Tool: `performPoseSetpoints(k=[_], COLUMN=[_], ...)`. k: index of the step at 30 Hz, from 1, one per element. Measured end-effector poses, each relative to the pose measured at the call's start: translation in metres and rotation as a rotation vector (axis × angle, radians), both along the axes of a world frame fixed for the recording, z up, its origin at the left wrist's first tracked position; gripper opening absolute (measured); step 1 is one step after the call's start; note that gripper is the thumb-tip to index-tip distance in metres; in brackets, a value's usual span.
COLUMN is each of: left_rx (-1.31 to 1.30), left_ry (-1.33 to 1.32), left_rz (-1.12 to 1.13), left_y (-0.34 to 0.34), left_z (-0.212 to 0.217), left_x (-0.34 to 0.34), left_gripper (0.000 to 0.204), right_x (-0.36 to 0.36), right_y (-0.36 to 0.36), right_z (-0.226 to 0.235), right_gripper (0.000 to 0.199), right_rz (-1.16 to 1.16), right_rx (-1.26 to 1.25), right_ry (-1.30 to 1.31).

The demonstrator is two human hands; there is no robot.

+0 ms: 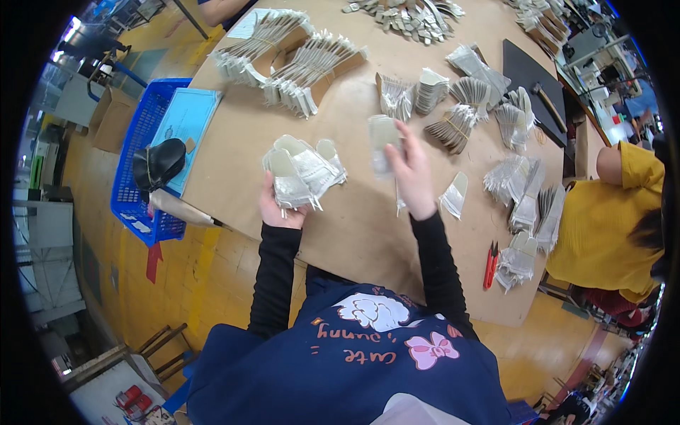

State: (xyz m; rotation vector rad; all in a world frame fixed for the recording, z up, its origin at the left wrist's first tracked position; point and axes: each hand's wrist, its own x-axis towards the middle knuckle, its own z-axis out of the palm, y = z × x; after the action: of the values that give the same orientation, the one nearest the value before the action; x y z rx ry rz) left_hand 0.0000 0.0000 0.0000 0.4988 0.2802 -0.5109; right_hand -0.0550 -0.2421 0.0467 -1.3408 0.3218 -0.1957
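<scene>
My left hand (275,209) grips a fanned bunch of shoe-tongue-shaped pieces (289,173), pale grey with rounded tops and frayed white lower edges. Its fingers reach underneath and are partly hidden. Over the middle of the table, my right hand (414,177) pinches a single pale tongue-shaped piece (380,142), slightly smeared by motion. One loose tongue-shaped piece (454,195) lies on the brown tabletop to the right of my right hand. Beyond it are several small stacks, among them a fanned bundle (453,127) tied round the middle.
Large tied bundles (304,71) lie at the far left of the table (340,241). Red thread snips (490,265) lie at the right, and a hammer (549,106) rests on a black mat (520,67). A blue crate (134,149) stands at the left. A person in yellow (602,227) sits at the right.
</scene>
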Motion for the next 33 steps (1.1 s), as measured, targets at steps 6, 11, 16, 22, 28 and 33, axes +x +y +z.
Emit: performPoseSetpoints(k=[6,11,16,22,28,33], left_rx=[0.01,-0.012,-0.036,0.035,0.107,0.088], left_ry=[0.014,0.047,0.075,0.076,-0.049,-0.062], left_rz=[0.011,-0.03,-0.209,-0.366,-0.484,-0.513], left_y=[0.007,-0.005,-0.031,-0.063,-0.086,-0.083], left_z=[0.002,-0.001,0.002,0.0,-0.004,-0.005], left_x=[-0.018,-0.02,-0.028,-0.058,-0.084,-0.086], left_gripper=[0.048,0.047,0.047,0.047,0.046,0.045], right_x=[0.021,-0.035,-0.078,-0.121,-0.109,-0.119], right_y=[0.037,0.021,0.0,0.007,0.053,0.052], right_z=[-0.061,-0.064,-0.066,-0.007,0.008,0.004], right_gripper=[0.05,0.047,0.041,0.045,0.068,0.068], right_rz=[-0.213,-0.224,-0.196,-0.271,-0.29,-0.243], right_rx=[-1.073,-1.439,-1.567,-0.916,-1.001,-0.613], right_ry=[0.232,0.166,0.302,0.123,0.01,-0.021])
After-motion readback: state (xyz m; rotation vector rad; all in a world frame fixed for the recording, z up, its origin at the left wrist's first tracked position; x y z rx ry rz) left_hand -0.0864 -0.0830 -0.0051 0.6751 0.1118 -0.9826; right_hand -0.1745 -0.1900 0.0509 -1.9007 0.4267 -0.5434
